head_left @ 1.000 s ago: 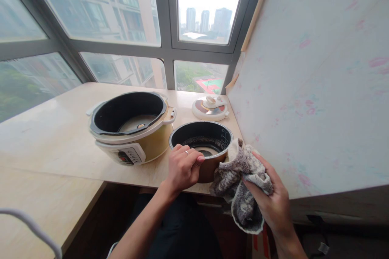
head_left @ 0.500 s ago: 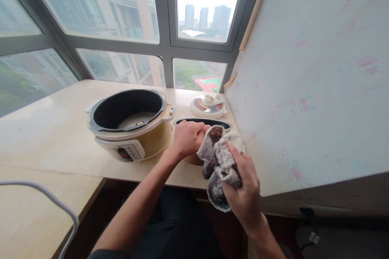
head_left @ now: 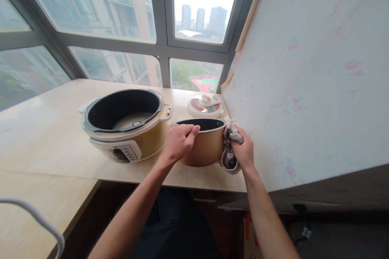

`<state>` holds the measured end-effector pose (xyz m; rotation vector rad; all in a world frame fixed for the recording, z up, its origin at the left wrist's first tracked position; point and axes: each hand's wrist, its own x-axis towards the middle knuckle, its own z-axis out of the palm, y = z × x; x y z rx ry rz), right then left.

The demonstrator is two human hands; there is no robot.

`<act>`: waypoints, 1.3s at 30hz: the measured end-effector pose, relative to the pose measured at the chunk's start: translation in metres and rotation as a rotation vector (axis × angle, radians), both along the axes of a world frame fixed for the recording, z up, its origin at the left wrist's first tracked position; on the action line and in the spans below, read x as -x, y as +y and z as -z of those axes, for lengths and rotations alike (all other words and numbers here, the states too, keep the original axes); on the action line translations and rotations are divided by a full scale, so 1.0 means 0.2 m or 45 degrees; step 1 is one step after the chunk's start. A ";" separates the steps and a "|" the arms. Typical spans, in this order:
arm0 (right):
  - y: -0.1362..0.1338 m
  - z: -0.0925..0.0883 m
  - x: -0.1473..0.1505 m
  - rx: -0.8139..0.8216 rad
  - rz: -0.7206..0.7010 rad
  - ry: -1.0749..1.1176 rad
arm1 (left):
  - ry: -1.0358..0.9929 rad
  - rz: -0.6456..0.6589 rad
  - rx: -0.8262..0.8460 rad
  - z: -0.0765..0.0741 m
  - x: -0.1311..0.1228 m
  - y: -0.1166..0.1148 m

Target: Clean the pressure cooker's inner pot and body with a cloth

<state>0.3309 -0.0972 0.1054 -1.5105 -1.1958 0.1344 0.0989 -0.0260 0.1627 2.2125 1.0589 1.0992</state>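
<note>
A gold-coloured inner pot [head_left: 203,148] with a dark inside stands upright on the wooden ledge. My left hand [head_left: 181,141] is closed over its near left rim, with the thumb on top. At the pot's right side, my right hand [head_left: 243,147] grips a stained grey-white rag [head_left: 230,151], which lies against the outer wall near the rim. To the left sits the pressure cooker body [head_left: 153,137], lidless, with a dark interior and a control panel on its front. The cooker lid [head_left: 206,106] rests behind the pot.
Windows with grey frames [head_left: 165,62] border the ledge [head_left: 121,172] at the back. A papered wall panel [head_left: 304,89] rises close on the right. A grey cable [head_left: 39,214] curves across the lower surface at the left.
My right hand has carried the rag from in front of the pot to its right outer side, uncovering the pot's front. My left hand stays at the rim. The view has shifted slightly.
</note>
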 end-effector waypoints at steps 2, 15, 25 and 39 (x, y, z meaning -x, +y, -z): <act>0.07 0.05 -0.09 0.083 -0.109 0.194 | -0.085 0.026 0.043 0.02 0.02 0.00; 0.09 0.21 -0.09 0.074 -0.129 0.589 | -0.258 -0.172 -0.241 0.10 -0.01 0.02; -0.20 0.00 0.05 -0.019 0.066 0.325 | -0.587 -0.153 0.136 0.06 -0.03 0.02; -0.20 -0.38 -0.14 -0.039 -0.328 0.266 | -1.164 -0.567 0.945 0.01 0.06 -0.05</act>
